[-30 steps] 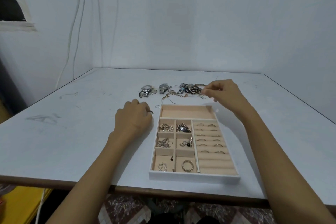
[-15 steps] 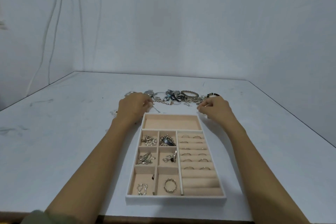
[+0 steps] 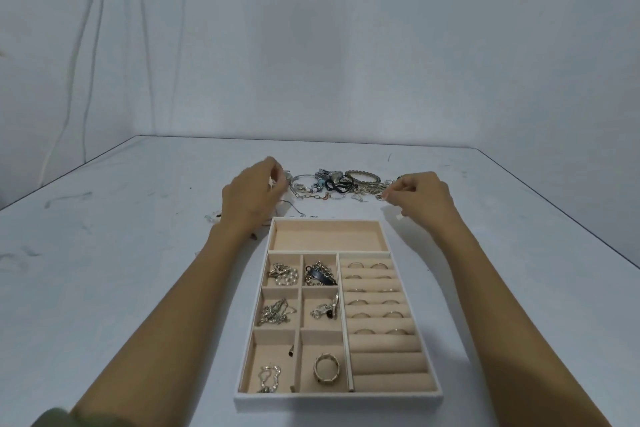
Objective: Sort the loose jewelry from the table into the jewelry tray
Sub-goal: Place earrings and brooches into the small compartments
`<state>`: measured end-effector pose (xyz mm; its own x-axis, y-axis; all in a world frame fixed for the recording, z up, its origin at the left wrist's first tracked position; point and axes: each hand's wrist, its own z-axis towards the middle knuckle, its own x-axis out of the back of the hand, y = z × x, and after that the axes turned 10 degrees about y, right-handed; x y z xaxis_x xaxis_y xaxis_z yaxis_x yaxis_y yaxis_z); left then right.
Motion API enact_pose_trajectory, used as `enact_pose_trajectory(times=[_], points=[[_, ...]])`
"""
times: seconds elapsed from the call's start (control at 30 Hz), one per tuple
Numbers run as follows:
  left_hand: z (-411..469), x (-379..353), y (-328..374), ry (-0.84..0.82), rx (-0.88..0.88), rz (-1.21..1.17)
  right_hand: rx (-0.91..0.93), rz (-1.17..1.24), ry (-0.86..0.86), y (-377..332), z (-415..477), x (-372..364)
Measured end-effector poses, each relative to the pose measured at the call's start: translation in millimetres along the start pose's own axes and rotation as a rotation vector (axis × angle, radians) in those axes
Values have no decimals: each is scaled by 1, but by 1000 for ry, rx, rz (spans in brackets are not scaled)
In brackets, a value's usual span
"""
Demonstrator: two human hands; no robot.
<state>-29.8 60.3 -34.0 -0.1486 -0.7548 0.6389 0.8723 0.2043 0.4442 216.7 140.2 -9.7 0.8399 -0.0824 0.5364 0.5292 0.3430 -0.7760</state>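
The white jewelry tray [image 3: 339, 400] with beige lining lies in front of me. Its small left compartments hold chains and earrings, a wide ring [image 3: 326, 369] sits at the front, and thin rings fill the ring rolls [image 3: 377, 302]. The long back compartment [image 3: 329, 236] is bare. Beyond the tray the loose jewelry pile [image 3: 339, 184] stretches across the table. My left hand [image 3: 252, 198] curls over the pile's left end and hides what lies there. My right hand [image 3: 420, 199] pinches its fingertips at the pile's right end, beside a gold chain [image 3: 372, 188].
A thin dark thread or chain [image 3: 294, 210] trails on the white table [image 3: 121, 253] between my left hand and the tray. Small bits [image 3: 212, 217] lie left of my left wrist. Cables [image 3: 79, 80] hang down the wall at the left.
My left hand has moved from the table beside the tray's back corner up to the pile's left end. My right hand has come down onto the pile's right end. The view has shifted left.
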Motion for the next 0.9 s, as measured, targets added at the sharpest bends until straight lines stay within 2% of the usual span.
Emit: enact_pose_trajectory(times=[0.17, 0.27, 0.4, 0.57, 0.73, 0.83, 0.9], points=[[6, 12, 15, 8, 320, -681, 6, -155, -38, -1, 14, -14], [8, 20, 29, -46, 428, -904, 47, -257, -37, -1, 15, -29], [7, 29, 40, -90, 438, -987, 98, -331, 2, -4, 17, -41], [11, 40, 45, -34, 343, -1026, 157, -368, 66, -2, 17, -49], [10, 55, 52, 7, 267, -1058, 239, -454, 39, -1, 19, -51], [9, 65, 54, 2, 206, -1054, 163, -285, 54, 2, 21, -47], [8, 72, 55, -2, 162, -1042, 31, 69, 42, -3, 18, -43]])
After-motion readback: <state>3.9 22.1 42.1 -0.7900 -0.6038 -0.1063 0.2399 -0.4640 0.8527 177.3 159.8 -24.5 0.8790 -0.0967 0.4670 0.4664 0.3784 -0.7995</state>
